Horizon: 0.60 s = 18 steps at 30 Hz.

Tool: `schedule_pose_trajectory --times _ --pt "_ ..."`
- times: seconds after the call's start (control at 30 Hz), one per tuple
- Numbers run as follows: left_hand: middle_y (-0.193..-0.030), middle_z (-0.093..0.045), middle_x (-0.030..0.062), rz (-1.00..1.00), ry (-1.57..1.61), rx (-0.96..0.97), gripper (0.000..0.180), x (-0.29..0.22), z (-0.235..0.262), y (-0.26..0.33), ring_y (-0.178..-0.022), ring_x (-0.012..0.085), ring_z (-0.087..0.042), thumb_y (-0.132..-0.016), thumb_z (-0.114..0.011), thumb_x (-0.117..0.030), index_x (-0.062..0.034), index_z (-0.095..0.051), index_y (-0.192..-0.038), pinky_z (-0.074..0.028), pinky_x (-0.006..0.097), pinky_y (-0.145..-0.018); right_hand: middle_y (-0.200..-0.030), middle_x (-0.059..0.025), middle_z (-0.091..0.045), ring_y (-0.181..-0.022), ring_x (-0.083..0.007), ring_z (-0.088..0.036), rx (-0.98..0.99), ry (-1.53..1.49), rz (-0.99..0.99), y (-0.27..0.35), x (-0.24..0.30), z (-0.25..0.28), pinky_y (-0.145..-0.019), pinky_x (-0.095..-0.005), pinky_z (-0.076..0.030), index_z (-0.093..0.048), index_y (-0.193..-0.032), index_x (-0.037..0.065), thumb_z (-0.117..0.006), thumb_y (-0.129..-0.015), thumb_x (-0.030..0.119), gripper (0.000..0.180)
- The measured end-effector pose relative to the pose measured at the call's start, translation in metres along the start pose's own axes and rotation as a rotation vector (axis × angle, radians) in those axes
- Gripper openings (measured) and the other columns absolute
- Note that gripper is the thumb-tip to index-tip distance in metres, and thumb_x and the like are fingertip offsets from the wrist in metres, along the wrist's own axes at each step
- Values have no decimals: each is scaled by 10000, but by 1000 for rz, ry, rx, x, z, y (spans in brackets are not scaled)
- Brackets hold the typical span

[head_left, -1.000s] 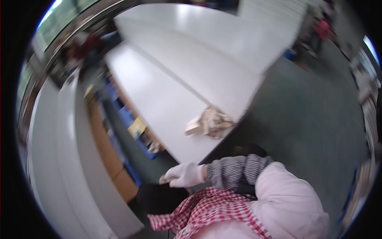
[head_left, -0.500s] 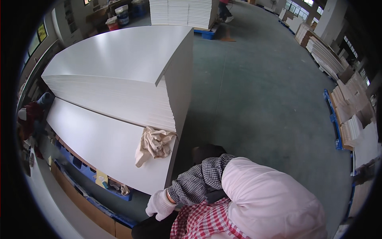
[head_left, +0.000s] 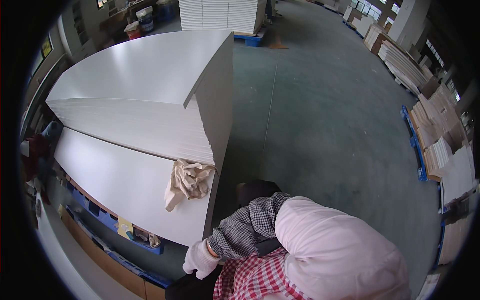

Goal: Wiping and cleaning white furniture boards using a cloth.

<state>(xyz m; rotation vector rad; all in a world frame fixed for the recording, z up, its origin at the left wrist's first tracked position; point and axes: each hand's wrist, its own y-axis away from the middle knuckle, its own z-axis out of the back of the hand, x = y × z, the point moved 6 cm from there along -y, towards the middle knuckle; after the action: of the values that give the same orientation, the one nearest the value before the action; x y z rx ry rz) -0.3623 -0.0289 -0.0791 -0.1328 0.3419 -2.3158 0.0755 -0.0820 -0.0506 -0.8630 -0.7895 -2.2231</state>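
Where the picture's left rim curves, a small yellow sign (head_left: 46,47) hangs on the wall, and a yellow tag (head_left: 125,229) lies on the blue pallet (head_left: 107,220) under the low stack of white boards (head_left: 130,187), so the pallet evidently keeps the boards off the floor. A crumpled beige rag (head_left: 189,181) rests on that low stack, just against the side of the taller stack (head_left: 145,85), probably parked there within reach. Below the low stack's near corner hangs a gloved hand (head_left: 200,259), loosely curled and gripping nothing; it comes from a checked sleeve (head_left: 247,227). I cannot tell which hand it is, and no other hand shows. At the far right, cartons and white boards (head_left: 440,145) stand in rows on blue pallets along the green floor (head_left: 325,125).
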Motion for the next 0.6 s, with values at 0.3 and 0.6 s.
schedule_pose_trajectory --times 0.3,0.6 --pt "-910 -773 129 67 -37 -14 295 54 -12 -4 -818 367 -748 -986 -558 -273 -92 -777 -905 -602 471 -650 -1118 -176 -744 -1046 -386 -714 10 11 -18 7 -3 8 -918 -503 -564 -665 -1330 122 -647 -913 363 482" --pt "-862 -782 120 251 -1490 -255 304 309 4 -49 -760 367 -760 -985 -565 -247 -81 -786 -858 -612 462 -591 -1135 -157 -752 -1072 -328 -720 -148 -55 130 0 8 11 -942 -415 -573 -696 -1266 67 -653 -934 391 466"
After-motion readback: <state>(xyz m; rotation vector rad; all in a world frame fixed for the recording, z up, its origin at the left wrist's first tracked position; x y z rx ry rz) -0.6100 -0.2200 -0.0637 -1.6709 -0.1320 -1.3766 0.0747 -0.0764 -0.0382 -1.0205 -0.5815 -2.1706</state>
